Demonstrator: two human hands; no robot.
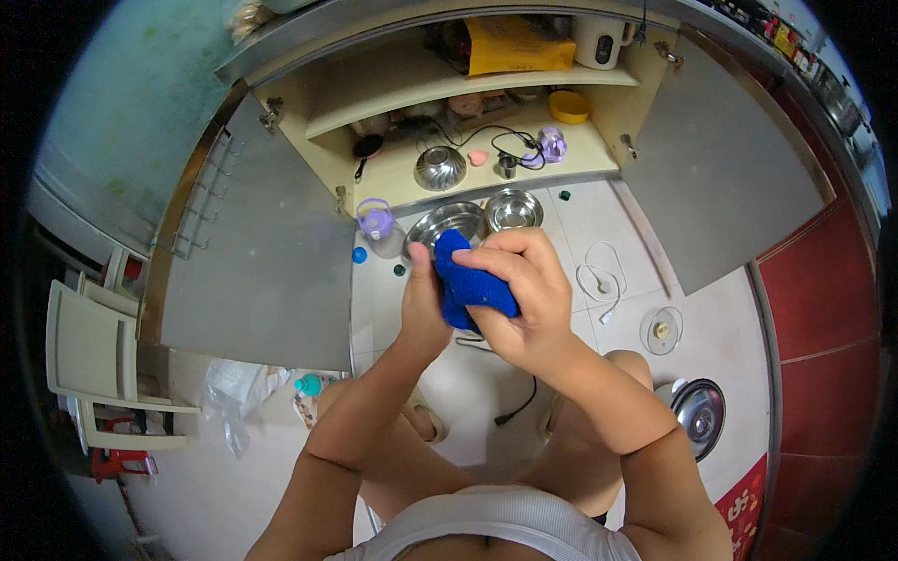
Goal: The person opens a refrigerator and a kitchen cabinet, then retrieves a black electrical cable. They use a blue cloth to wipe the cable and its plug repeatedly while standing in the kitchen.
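A bunched blue cloth [473,284] is between my two hands, above the tiled floor. My right hand [530,294] grips it, with the fingers curled over its top. My left hand [424,301] is upright against the cloth's left side; whether it holds something under the cloth is hidden. Just beyond my hands, a wide steel basin [445,221] and a smaller steel bowl [514,210] stand on the floor. A clear bottle with a purple lid [379,223] is to their left. An upturned steel bowl [440,168] rests on the cabinet's bottom shelf.
Open cabinet doors flank me, left [259,238] and right [722,161]. A white cable [603,280], a clear glass lid [661,330] and a dark round lid [699,419] lie on the right floor. A plastic bag [235,393] lies at left, near a white chair [91,343].
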